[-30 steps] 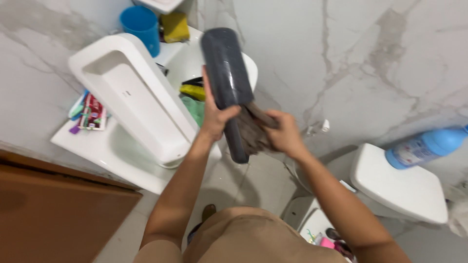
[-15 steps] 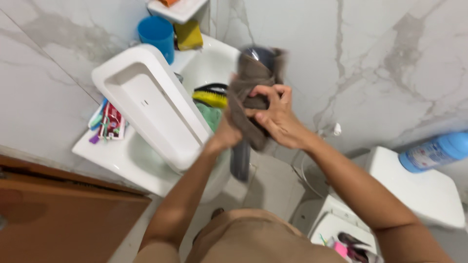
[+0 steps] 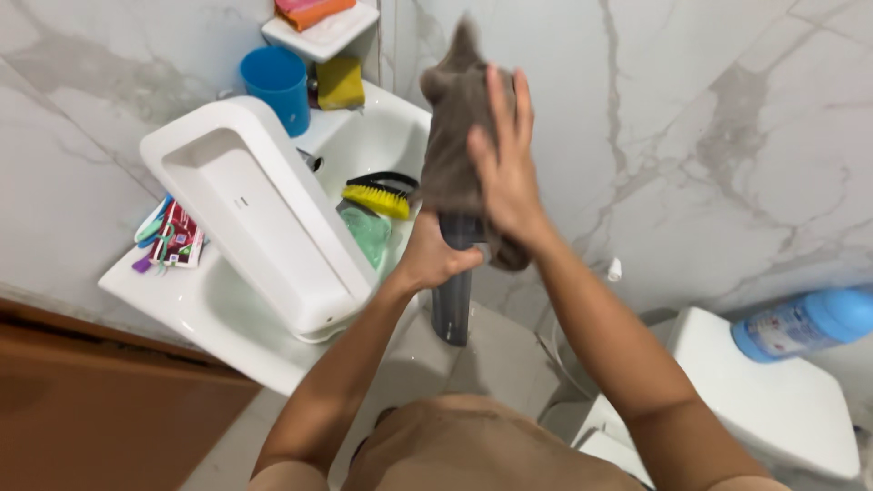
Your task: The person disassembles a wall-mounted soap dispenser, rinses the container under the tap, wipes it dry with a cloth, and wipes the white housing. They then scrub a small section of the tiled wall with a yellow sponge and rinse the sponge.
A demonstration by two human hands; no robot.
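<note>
My left hand (image 3: 432, 256) grips the lower part of a dark grey cylinder-shaped object (image 3: 452, 305) held upright in front of the sink. A grey-brown cloth (image 3: 452, 136) drapes over the object's upper half and hides it. My right hand (image 3: 502, 168) lies flat against the cloth with fingers stretched upward, pressing it onto the object.
A white toilet tank lid (image 3: 264, 214) lies tilted across the white sink (image 3: 227, 314). In the basin sit a yellow brush (image 3: 377, 195) and a green cloth (image 3: 368, 232). Toothpaste and brushes (image 3: 168, 238) lie at the left. A blue cup (image 3: 275, 82) and yellow sponge (image 3: 340, 84) stand behind. A toilet tank (image 3: 773, 400) carries a blue bottle (image 3: 805, 323).
The cloth has moved from the object's lower middle up over its top. My right hand went from gripping the bunched cloth to pressing flat on it, higher up. The view shifted slightly.
</note>
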